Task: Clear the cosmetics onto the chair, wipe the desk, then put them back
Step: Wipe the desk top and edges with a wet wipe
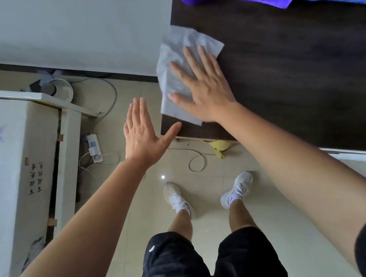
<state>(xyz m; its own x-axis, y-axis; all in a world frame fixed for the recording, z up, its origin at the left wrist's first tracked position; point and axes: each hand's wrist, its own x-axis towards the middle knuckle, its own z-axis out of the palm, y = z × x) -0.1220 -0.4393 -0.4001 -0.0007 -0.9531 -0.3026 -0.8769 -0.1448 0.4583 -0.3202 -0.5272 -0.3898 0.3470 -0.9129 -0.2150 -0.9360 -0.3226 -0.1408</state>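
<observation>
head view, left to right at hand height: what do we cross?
White floral-print surface → power strip on the floor → left hand, open → wipe with the right hand pressing flat on it → bare dark desk top.

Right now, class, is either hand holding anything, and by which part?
Nothing is gripped. The right hand presses flat on the wipe, over its right side, on the desk; the left hand is open and empty.
</observation>
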